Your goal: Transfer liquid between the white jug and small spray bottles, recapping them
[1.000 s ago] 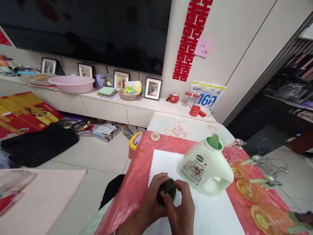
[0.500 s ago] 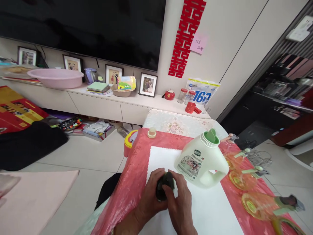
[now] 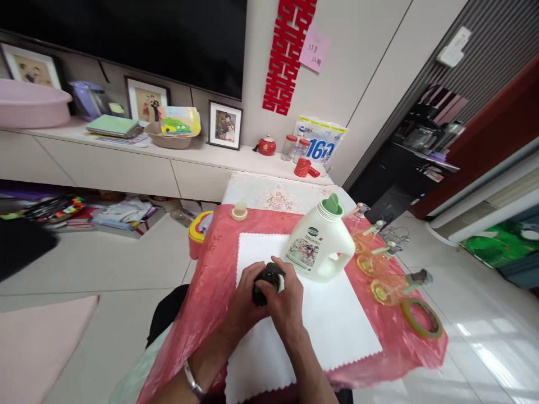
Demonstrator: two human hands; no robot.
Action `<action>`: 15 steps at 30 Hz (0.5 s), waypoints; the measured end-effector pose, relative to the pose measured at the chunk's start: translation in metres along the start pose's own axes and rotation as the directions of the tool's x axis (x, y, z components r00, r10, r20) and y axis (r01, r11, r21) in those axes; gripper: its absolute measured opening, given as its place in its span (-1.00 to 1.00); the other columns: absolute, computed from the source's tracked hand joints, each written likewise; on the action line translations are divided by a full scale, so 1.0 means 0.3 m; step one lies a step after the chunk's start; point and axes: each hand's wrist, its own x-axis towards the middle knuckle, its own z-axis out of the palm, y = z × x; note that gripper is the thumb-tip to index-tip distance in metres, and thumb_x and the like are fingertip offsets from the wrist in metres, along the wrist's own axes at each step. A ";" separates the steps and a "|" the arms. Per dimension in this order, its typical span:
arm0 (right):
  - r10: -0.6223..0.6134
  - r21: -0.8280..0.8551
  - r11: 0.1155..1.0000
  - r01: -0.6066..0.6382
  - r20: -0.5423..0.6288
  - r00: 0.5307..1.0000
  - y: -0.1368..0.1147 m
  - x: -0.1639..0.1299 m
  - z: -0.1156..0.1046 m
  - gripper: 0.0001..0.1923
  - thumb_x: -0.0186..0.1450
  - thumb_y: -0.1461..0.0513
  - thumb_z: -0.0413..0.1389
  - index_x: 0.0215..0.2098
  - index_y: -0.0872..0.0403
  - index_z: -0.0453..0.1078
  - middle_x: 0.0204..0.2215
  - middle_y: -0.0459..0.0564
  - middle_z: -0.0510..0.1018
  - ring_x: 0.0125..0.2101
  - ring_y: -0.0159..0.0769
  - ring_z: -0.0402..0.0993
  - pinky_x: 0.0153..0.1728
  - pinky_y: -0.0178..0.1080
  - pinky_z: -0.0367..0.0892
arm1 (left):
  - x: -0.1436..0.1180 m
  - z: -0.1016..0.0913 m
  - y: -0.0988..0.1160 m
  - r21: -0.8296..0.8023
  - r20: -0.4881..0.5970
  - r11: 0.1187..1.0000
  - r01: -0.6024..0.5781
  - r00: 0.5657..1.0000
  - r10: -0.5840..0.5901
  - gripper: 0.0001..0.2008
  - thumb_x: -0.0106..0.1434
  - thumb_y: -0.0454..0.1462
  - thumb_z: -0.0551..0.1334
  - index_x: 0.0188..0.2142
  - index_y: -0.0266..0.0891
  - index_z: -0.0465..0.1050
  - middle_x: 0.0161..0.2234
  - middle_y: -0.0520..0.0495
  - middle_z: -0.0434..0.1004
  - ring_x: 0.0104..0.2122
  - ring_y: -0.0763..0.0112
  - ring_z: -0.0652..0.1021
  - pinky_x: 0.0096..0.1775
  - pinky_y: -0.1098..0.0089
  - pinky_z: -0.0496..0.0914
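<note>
Both my hands hold a small dark green bottle (image 3: 264, 280) over a white cloth (image 3: 337, 320) on a table covered in pink-red cloth (image 3: 210, 269). My left hand (image 3: 242, 306) wraps its body from the left. My right hand (image 3: 288, 300) grips its top with the fingers closed around it. Just beyond stands a white detergent jug (image 3: 318, 244) with an open green spout, its handle toward the right. A small cream cap (image 3: 239, 211) lies at the table's far left edge.
Several clear bottles with pale green spray heads and yellow liquid (image 3: 385, 275) lie at the table's right side, with a tape ring (image 3: 421, 317) near the edge. A yellow-lidded tub (image 3: 197, 233) sits left of the table. A low cabinet (image 3: 168, 168) carries framed photos and jars.
The view has swung right and pulled back, showing more of the table and floor. Both hands keep hold of the dark bottle, now a little closer to the jug.
</note>
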 end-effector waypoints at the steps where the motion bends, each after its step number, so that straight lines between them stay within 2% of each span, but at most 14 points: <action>1: 0.007 0.000 1.000 -0.007 0.010 1.000 0.001 0.000 -0.009 -0.49 0.21 0.23 0.16 0.14 0.09 0.41 -0.01 0.03 0.50 0.00 -0.25 0.46 0.05 -0.23 0.40 | 0.001 0.000 0.000 0.001 -0.001 1.000 -0.005 1.000 0.005 -0.33 0.04 -0.11 0.42 0.14 -0.08 0.33 0.08 -0.23 0.52 0.09 -0.05 0.55 0.16 -0.05 0.45; 4: -0.021 0.030 0.999 0.018 0.087 0.996 -0.006 0.005 -0.039 -0.59 0.24 0.23 0.10 0.05 0.08 0.45 0.02 0.01 0.50 0.01 -0.25 0.44 0.07 -0.22 0.38 | 0.005 -0.003 0.008 0.002 -0.006 1.000 -0.026 1.000 0.026 -0.35 0.04 -0.14 0.41 0.13 -0.07 0.33 0.09 -0.22 0.52 0.10 -0.05 0.55 0.16 -0.03 0.44; 8: -0.096 0.087 0.993 0.082 0.177 0.980 -0.027 0.014 -0.047 -0.76 0.27 0.22 0.05 -0.14 0.08 0.47 -0.14 -0.01 0.51 -0.09 -0.30 0.41 -0.01 -0.25 0.37 | 0.010 -0.009 0.022 -0.004 0.014 1.000 -0.007 1.000 0.007 -0.36 0.06 -0.13 0.40 0.14 -0.05 0.33 0.10 -0.19 0.52 0.11 -0.04 0.54 0.19 -0.02 0.43; 13: -0.055 0.060 0.997 0.050 0.095 0.994 -0.025 0.016 -0.010 -0.90 0.21 0.24 0.18 -0.31 0.10 0.42 -0.20 0.01 0.44 -0.14 -0.28 0.34 -0.11 -0.27 0.34 | 0.008 -0.011 0.024 -0.016 0.026 1.000 -0.011 1.000 0.011 -0.33 0.06 -0.11 0.41 0.16 -0.03 0.32 0.11 -0.18 0.51 0.12 -0.04 0.52 0.19 -0.01 0.43; 15: -0.035 0.054 0.998 0.030 0.084 0.996 -0.016 0.015 -0.010 -0.84 0.20 0.27 0.18 -0.23 0.09 0.45 -0.19 0.00 0.46 -0.13 -0.28 0.35 -0.08 -0.26 0.34 | 0.006 -0.012 0.023 0.000 0.029 1.000 0.003 1.000 -0.003 -0.32 0.06 -0.10 0.41 0.18 -0.04 0.30 0.12 -0.19 0.49 0.13 -0.04 0.51 0.19 -0.01 0.42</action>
